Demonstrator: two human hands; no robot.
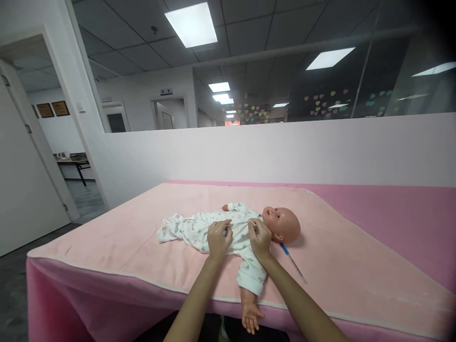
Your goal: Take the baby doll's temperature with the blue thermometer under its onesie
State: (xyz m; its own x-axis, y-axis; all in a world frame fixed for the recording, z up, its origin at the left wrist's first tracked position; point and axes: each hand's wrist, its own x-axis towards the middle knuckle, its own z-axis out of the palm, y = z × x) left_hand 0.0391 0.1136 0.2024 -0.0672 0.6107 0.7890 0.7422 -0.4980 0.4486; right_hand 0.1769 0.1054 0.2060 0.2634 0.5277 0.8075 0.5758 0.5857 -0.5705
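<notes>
A baby doll [283,224] lies on its back with its head to the right. Its white patterned romper [199,228] covers the body and legs. My left hand [219,238] is closed in a pinch at the romper's front, over the belly; what sits between its fingertips is partly hidden. Close to the doll's neck, my right hand [261,239] pinches a white edge of the romper. One doll arm [250,308] reaches toward me past the table's front edge, between my forearms. Beside the doll's head lies a thin stick with a blue end [292,262].
A pale pink mat [117,237] covers the table, over a darker pink cloth [402,209]. Behind stands a low white wall [285,152] with glass above it. To the left, a white door [28,180] stands ajar.
</notes>
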